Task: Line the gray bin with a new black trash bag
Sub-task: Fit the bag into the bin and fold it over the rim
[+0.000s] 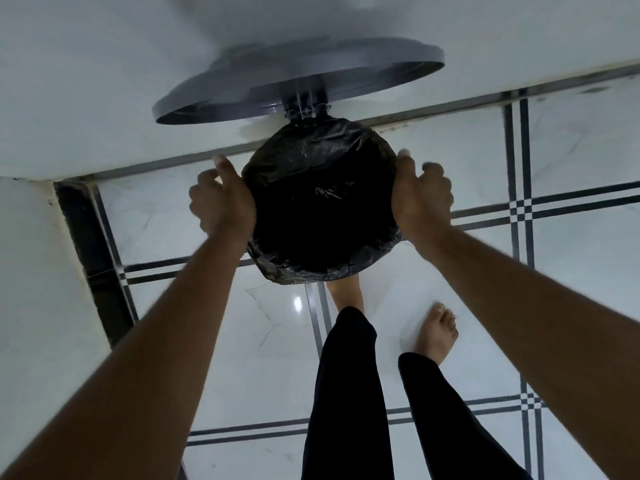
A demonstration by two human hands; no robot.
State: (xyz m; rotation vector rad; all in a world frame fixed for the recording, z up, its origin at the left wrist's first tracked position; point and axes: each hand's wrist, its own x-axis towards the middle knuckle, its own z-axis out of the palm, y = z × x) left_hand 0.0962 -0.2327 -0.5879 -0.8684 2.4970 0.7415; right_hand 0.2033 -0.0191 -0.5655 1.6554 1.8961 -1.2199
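Black trash bag (322, 202): already seated in the gray bin, its mouth folded out and down over the round rim all the way around; the hollow inside reads as one dark well.
Feel of the bag: thin, soft, crinkly film, almost weightless and a little slick; I judge it tears if dragged hard over the rim, so it wants gathering and smoothing, not yanking.
Where to take hold: the turned-over cuff at the rim's outside, at two opposite points, where the film is doubled against the hard edge.
Gray bin: almost wholly hidden under the bag; it stands on the tiled floor (571, 271) close to the white wall (104, 81), and only its hinge shows.
Lid (298, 77): gray, round, swung up and back behind the bin, blurred.
Left hand (221, 199): pressed against the bag's cuff on the bin's left side, thumb up along the rim, fingers curled down the outside; whether they pinch the film I cannot tell.
Right hand (422, 195): mirrors it on the right side, palm against the cuff, thumb forward on the rim, fingers curled behind.
Bag relative to fingers: squeezed between both palms, the cuff under the thumbs.
Bare foot (346, 292): tucked under the bin's near edge, probably on a pedal, though none shows.
Stage: lining looks nearly finished.
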